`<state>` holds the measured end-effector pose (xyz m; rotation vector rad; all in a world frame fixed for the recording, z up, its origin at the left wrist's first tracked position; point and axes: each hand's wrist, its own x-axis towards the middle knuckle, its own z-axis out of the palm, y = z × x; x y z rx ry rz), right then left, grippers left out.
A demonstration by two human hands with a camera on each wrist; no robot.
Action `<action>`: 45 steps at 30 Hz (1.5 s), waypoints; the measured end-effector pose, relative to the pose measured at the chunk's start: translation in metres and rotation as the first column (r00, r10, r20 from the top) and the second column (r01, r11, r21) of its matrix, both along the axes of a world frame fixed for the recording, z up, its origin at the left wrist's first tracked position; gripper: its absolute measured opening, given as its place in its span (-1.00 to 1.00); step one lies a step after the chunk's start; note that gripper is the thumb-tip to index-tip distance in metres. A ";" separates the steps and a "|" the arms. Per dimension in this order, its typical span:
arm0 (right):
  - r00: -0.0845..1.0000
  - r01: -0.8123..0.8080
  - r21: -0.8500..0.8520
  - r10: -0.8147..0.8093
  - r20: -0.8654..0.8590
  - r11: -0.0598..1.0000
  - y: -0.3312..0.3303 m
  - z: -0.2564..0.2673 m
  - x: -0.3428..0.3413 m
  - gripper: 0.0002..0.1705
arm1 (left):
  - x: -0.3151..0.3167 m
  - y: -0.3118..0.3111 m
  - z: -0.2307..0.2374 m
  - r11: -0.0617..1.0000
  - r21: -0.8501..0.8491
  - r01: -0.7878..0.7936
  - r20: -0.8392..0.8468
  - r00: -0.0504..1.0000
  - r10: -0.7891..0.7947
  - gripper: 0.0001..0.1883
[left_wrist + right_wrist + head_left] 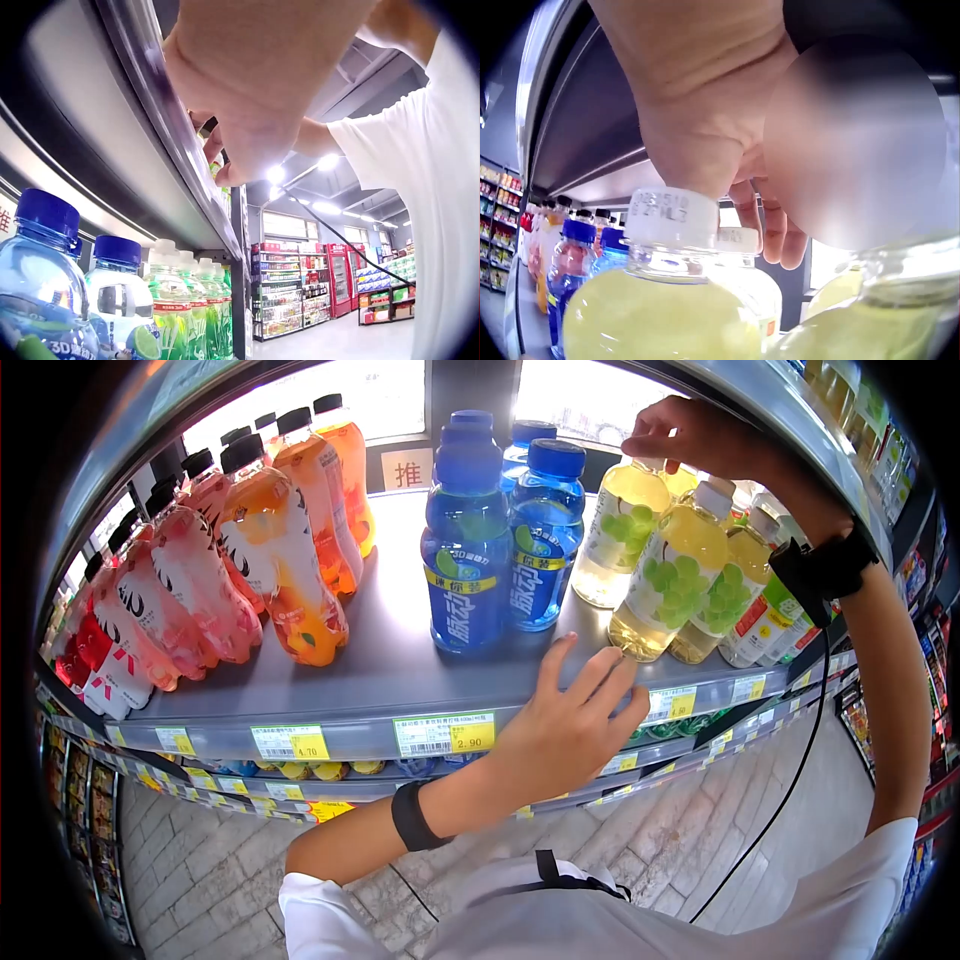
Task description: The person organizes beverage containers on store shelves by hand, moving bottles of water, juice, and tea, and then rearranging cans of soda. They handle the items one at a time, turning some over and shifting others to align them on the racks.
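Observation:
My right hand point(690, 440) reaches in over the bottles from the upper right, its bent fingers at the top of a rear pale-yellow bottle point(620, 525) with green grapes on its label. In the right wrist view, the fingers of this hand point(712, 127) come down around a white cap point(737, 239) behind a nearer bottle point(660, 315); the thumb is hidden. At the shelf's front edge is my left hand point(575, 730), fingers spread and slightly bent, holding nothing, just below the front grape-label bottle point(675, 580). Its fingers are partly hidden in the left wrist view.
Blue-capped bottles point(468, 565) stand in the middle of the shelf point(390, 650), with pink and orange bottles point(285, 550) at left. Price tags point(444, 734) line the front edge. A black cable point(800, 770) hangs from the right wrist. Green-labelled bottles point(171, 300) stand on a lower shelf.

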<state>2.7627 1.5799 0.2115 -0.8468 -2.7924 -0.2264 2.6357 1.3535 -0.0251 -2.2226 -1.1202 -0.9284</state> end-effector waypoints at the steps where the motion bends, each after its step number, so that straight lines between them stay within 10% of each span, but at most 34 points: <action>1: 1.000 0.000 -0.002 0.000 0.001 1.000 0.002 0.000 0.001 -0.53 | 0.000 0.000 0.000 1.000 -0.002 0.000 0.001 1.000 0.000 -0.63; 14: 0.997 0.020 -0.167 -0.031 -0.066 0.986 -0.014 -0.003 0.019 -0.60 | 0.000 -0.002 0.001 1.000 -0.013 0.004 -0.001 1.000 -0.005 -0.66; 28: 0.999 0.029 0.237 -0.022 -0.033 0.971 -0.047 -0.001 0.004 -0.50 | 0.002 -0.005 0.004 0.997 -0.074 0.038 0.036 0.999 -0.035 -0.65; 29: 0.991 0.097 0.060 -0.091 -0.098 0.993 -0.044 0.003 0.005 -0.50 | 0.001 -0.006 0.004 0.995 -0.100 0.028 0.051 0.998 -0.023 -0.65; 30: 0.955 -0.113 0.339 0.197 -0.224 0.934 -0.057 0.002 0.013 -0.51 | 0.001 -0.006 0.005 0.992 -0.127 0.018 0.063 0.998 -0.011 -0.64; 34: 0.875 -0.298 0.194 0.349 -0.337 0.935 -0.064 0.000 0.030 -0.51 | 0.006 -0.008 0.006 0.989 -0.150 0.001 0.073 0.997 0.010 -0.64; 36: 0.992 -0.014 0.307 0.053 -0.118 0.952 -0.043 -0.010 0.049 -0.53 | 0.014 -0.011 0.012 0.988 -0.154 -0.009 0.044 0.999 0.016 -0.64; 39: 0.954 0.076 0.236 -0.002 -0.300 0.969 -0.062 -0.037 0.058 0.07 | 0.045 -0.023 0.027 0.985 -0.159 -0.067 0.107 0.991 0.084 -0.66; 45: 0.916 0.097 0.237 0.006 -0.400 0.967 -0.135 -0.081 0.133 -0.17 | 0.110 -0.002 0.037 0.950 -0.208 0.232 0.197 0.961 -0.191 -0.64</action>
